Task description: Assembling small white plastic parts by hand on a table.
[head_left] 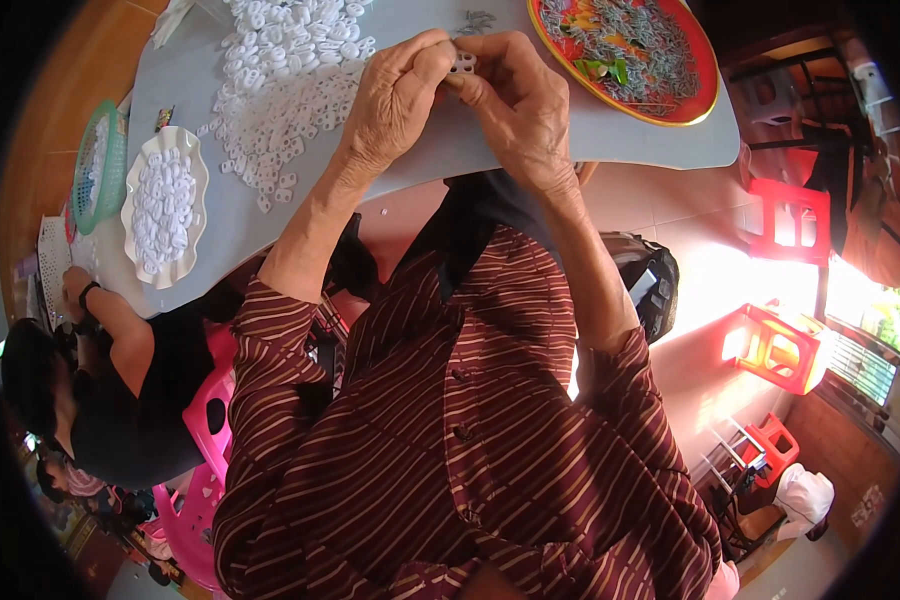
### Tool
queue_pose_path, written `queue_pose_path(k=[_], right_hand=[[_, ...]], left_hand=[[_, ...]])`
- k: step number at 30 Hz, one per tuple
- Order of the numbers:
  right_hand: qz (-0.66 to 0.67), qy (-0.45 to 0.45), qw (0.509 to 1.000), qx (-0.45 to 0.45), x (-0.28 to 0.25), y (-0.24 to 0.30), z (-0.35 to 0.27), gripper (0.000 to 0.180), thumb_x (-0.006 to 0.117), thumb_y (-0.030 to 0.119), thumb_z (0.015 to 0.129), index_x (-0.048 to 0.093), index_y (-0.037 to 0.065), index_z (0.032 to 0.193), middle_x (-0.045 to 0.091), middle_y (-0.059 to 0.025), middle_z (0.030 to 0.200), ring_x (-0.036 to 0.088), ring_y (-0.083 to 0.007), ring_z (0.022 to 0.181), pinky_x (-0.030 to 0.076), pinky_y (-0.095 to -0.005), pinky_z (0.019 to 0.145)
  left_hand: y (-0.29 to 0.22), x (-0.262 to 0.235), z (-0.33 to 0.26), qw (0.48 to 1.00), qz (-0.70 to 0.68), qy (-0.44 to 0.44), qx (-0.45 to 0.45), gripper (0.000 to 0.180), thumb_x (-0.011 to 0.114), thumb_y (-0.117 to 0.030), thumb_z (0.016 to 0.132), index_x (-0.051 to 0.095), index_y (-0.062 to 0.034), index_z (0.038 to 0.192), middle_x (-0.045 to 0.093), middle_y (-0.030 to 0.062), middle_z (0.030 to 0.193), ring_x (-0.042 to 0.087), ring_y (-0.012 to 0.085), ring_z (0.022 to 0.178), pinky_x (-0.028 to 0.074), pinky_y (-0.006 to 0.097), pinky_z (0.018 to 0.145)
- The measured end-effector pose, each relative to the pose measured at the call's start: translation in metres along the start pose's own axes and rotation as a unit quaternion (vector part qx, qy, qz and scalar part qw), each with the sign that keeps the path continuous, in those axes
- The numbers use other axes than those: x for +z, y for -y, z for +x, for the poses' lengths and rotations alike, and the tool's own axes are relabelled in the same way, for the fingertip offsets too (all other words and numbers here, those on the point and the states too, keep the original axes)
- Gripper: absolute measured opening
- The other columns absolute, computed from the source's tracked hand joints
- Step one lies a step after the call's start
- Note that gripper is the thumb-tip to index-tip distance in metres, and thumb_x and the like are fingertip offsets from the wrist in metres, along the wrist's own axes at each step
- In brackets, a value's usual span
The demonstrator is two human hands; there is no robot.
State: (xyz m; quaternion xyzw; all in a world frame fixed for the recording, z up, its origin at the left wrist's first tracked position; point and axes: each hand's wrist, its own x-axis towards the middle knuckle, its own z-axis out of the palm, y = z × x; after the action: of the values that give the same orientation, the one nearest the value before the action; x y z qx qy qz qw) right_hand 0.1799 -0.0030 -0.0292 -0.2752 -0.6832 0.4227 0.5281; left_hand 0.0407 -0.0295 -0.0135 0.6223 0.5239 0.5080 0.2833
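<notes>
Both the left hand point(395, 95) and the right hand point(515, 100) pinch one small white plastic piece point(462, 63) above the grey table's point(430, 160) far middle, likely light, stiff and fiddly, best gripped by its edges with fingertips

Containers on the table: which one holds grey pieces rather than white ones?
The round red tray at the right; the white scalloped dish and green basket hold white pieces.

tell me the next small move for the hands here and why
Probably press the small white piece together between the fingertips. Both the left hand and the right hand pinch it above the table, so it looks mid-assembly, and the pile of white pieces lies close beside the left hand.
</notes>
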Motion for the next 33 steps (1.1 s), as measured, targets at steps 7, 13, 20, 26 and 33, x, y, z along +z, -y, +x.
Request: queue_pose_path(k=[7, 13, 20, 26, 33], right_hand=[[-0.057, 0.016, 0.998, -0.014, -0.004, 0.006, -0.002, 0.015, 0.063, -0.003, 0.078, 0.054, -0.002, 0.091, 0.064, -0.0113, 0.074, 0.065, -0.0174, 0.067, 0.051, -0.0267, 0.059], [-0.034, -0.003, 0.999, -0.028, -0.004, 0.001, -0.003, 0.013, 0.064, -0.002, 0.079, 0.057, -0.001, 0.090, 0.064, -0.0093, 0.070, 0.062, -0.0145, 0.062, 0.049, -0.0244, 0.058], [0.103, -0.003, 0.992, 0.067, -0.009, -0.003, 0.005, 0.014, 0.061, 0.006, 0.086, 0.061, -0.004, 0.096, 0.064, -0.0047, 0.075, 0.058, -0.0090, 0.066, 0.048, -0.0213, 0.061], [0.170, -0.041, 0.978, 0.111, -0.005, 0.000, 0.003, 0.015, 0.057, 0.007, 0.089, 0.060, -0.006, 0.096, 0.062, -0.0053, 0.076, 0.057, -0.0091, 0.065, 0.047, -0.0216, 0.060], [0.025, -0.118, 0.993, -0.011, -0.061, 0.027, 0.114, 0.010, 0.055, 0.006, 0.086, 0.060, -0.003, 0.085, 0.054, -0.0067, 0.061, 0.050, -0.0141, 0.052, 0.043, -0.0279, 0.052]], left_hand=[[0.001, 0.004, -0.001, 1.000, 0.000, 0.015, -0.008, 0.025, 0.043, -0.021, 0.090, 0.044, 0.0018, 0.079, 0.040, 0.0082, 0.062, 0.036, 0.0157, 0.058, 0.038, 0.030, 0.055], [-0.001, 0.004, -0.002, 0.999, -0.029, 0.033, 0.003, 0.024, 0.041, -0.020, 0.090, 0.046, 0.0015, 0.080, 0.044, 0.0097, 0.065, 0.041, 0.0157, 0.059, 0.038, 0.030, 0.056], [0.007, 0.008, 0.004, 0.998, -0.061, 0.024, -0.002, 0.028, 0.043, -0.023, 0.094, 0.050, 0.0008, 0.083, 0.047, 0.0049, 0.064, 0.043, 0.0119, 0.060, 0.039, 0.028, 0.057], [-0.005, 0.009, -0.002, 0.998, -0.041, 0.030, 0.031, 0.023, 0.045, -0.021, 0.095, 0.051, 0.0003, 0.087, 0.050, 0.0040, 0.065, 0.046, 0.0113, 0.061, 0.041, 0.027, 0.058], [-0.031, 0.010, -0.017, 0.996, -0.006, 0.080, 0.023, 0.014, 0.053, -0.014, 0.089, 0.050, -0.0004, 0.090, 0.051, 0.0048, 0.072, 0.048, 0.0127, 0.068, 0.042, 0.026, 0.064]])
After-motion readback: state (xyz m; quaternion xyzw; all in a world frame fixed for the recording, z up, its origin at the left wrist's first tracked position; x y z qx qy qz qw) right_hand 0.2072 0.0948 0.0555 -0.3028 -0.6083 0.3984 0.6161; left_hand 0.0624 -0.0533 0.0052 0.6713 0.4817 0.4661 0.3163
